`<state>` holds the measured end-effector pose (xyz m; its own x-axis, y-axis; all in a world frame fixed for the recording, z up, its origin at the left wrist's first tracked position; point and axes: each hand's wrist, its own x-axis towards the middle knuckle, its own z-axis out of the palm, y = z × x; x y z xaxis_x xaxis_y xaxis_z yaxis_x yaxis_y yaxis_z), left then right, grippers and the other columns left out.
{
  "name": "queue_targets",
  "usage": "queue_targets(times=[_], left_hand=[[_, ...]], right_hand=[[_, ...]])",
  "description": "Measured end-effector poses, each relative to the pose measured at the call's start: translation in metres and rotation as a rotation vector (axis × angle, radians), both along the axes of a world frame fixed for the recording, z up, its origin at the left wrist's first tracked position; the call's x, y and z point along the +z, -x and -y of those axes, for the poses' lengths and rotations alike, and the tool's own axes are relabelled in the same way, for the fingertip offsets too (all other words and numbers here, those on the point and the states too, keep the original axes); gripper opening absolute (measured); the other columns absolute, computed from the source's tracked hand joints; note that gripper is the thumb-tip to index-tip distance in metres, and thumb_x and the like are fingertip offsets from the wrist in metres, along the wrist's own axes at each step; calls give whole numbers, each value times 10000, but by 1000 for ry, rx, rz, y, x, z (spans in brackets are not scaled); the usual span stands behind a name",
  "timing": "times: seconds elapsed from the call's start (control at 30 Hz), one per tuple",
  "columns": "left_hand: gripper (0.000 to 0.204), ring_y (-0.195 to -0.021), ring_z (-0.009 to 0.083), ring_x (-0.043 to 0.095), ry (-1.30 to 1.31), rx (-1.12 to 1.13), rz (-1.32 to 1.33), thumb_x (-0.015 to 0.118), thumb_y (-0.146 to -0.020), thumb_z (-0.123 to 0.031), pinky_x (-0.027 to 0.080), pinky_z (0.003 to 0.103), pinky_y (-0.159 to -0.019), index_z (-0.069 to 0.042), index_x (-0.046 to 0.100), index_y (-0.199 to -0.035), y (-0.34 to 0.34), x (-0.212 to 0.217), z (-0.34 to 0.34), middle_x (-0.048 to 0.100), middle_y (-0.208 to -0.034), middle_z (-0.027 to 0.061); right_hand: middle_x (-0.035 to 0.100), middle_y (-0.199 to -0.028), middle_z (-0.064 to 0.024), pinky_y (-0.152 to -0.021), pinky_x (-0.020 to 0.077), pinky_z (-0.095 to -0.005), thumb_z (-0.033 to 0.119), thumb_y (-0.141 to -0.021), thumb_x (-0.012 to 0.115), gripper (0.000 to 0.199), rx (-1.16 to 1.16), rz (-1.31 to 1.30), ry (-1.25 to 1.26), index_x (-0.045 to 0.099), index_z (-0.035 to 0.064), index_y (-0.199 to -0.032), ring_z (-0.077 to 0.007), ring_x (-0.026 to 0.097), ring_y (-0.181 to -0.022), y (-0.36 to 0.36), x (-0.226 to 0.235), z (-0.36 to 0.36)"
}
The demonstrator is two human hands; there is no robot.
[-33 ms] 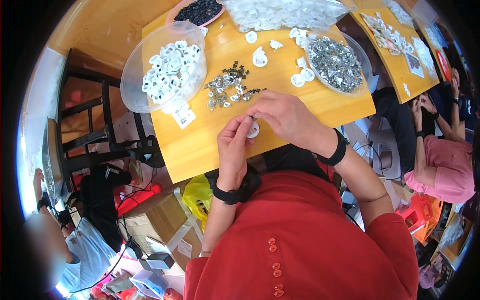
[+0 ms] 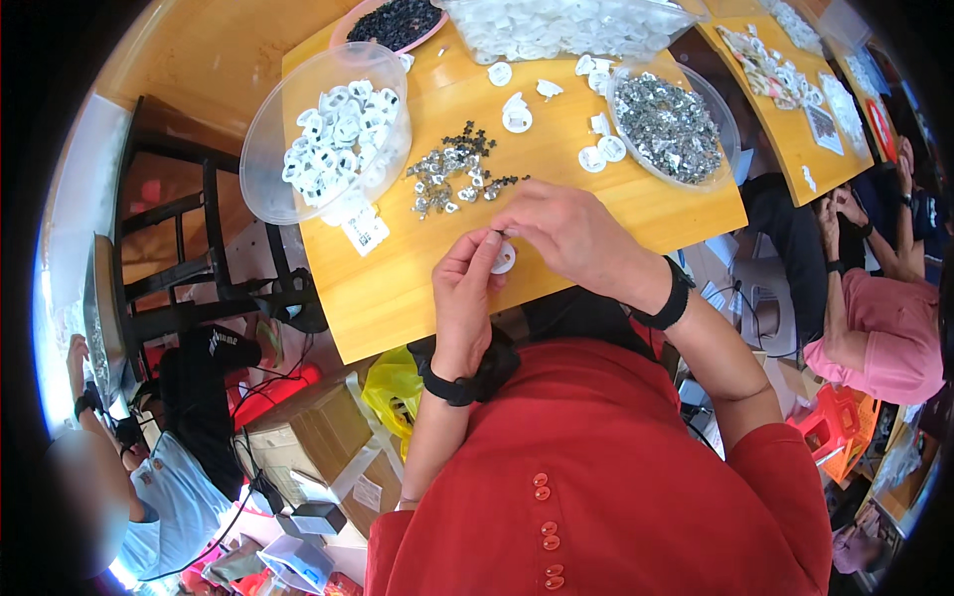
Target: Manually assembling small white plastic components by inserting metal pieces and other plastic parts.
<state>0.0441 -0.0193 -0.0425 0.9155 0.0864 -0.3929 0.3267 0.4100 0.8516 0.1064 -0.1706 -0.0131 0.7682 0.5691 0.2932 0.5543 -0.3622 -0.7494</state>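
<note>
Close to the table's front edge, my left hand (image 2: pixel 465 288) is closed on a round white plastic part (image 2: pixel 504 258), thumb along its side. My right hand (image 2: pixel 561 228) pinches at the upper edge of that part, where a tiny dark piece (image 2: pixel 500 232) shows between the fingertips; its kind is too small to make out. Just beyond my hands lies a loose pile of small silvery metal pieces (image 2: pixel 434 182), with small black pieces (image 2: pixel 470 141) mixed in at its far side. A few black pieces trail toward my right fingers.
A clear tub (image 2: pixel 256 169) of white parts stands left, another (image 2: pixel 730 134) with metal pieces right. At the back are a pink bowl (image 2: pixel 343 30) of black pieces and a clear bin (image 2: pixel 576 55) of white parts. Co-workers sit at both sides; a carton (image 2: pixel 313 447) lies below left.
</note>
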Motion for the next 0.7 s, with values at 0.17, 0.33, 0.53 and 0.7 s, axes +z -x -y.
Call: queue_targets(times=[0.17, 0.33, 0.53, 0.7], left_hand=[[158, -660, 20, 506, 20, -6, -12, 573, -918, -170, 388, 168, -568, -55, 647, -998, 1, 2, -1, 616, -820, -37], [144, -674, 26, 521, 99, 48, -34, 577, -914, -168, 392, 173, -569, -60, 646, -980, -1, 2, -1, 621, -821, -35], [151, -635, 34, 502, 131, 56, -30, 579, -913, -157, 389, 177, -557, -42, 651, -980, -1, 3, 5, 620, -788, -13], [128, -645, 30, 510, 212, 82, -34, 576, -913, -153, 394, 176, -556, -57, 650, -954, -3, 3, 7, 616, -790, -23]], right_hand=[[582, -808, -119, -640, 470, -360, 56, -814, 605, 95, -20, 4, -58, 621, -3, -887, -299, 588, -742, 2, -4, 0], [585, -799, -100, -626, 465, -360, 66, -799, 632, 91, -152, 32, -71, 623, 30, -883, -290, 586, -722, 13, -1, -2], [559, -780, -58, -610, 431, -351, 91, -766, 584, 86, -174, 316, 6, 602, 73, -848, -245, 572, -703, 14, -8, 1], [540, -746, -30, -630, 406, -315, 97, -733, 573, 92, -192, 525, 49, 580, 70, -821, -188, 558, -705, 12, -13, 0]])
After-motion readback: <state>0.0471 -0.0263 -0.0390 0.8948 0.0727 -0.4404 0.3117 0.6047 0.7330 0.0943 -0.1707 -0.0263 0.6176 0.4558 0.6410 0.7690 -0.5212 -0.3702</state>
